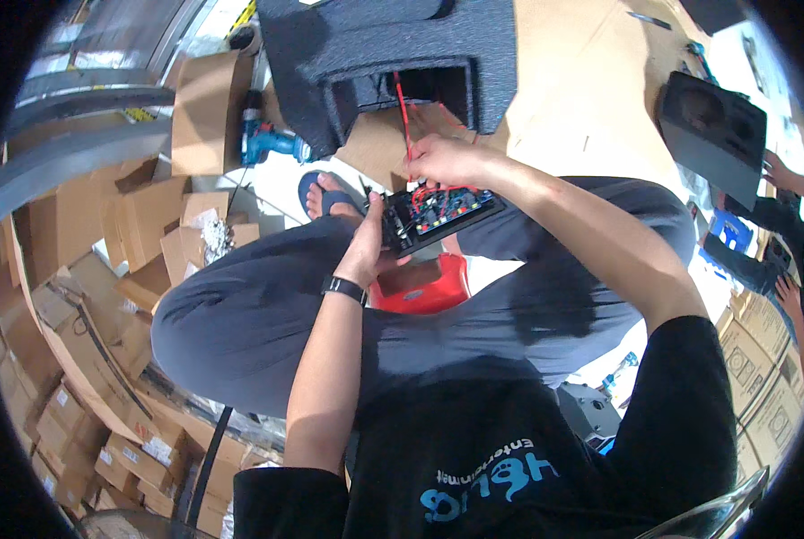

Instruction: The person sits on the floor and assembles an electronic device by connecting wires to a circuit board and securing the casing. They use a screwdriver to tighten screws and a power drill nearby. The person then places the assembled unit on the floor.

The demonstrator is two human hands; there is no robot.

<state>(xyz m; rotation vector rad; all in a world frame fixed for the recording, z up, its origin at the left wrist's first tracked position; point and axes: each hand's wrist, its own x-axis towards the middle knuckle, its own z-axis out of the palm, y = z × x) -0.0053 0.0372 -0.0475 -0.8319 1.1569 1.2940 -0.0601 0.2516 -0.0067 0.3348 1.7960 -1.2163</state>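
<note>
My left hand [366, 242] is closed around the left end of a black amplifier panel with a circuit board [442, 216], held tilted above my lap. Several red wires and small components show on the board. Over its far edge, my right hand [444, 160] pinches a red wire [403, 106]. That wire runs up into the rectangular opening of a dark grey carpet-covered speaker cabinet [375, 45] in front of me. The fingertips of my right hand partly hide the wire's end, so I cannot tell whether it joins the board.
A red plastic seat [424, 287] shows between my legs. A teal cordless drill [272, 144] stands beside a cardboard box [206, 117] at the left. Cardboard cartons [132, 216] are piled along the left. Another person's hand [783, 171] is near a dark speaker box [711, 130] at right.
</note>
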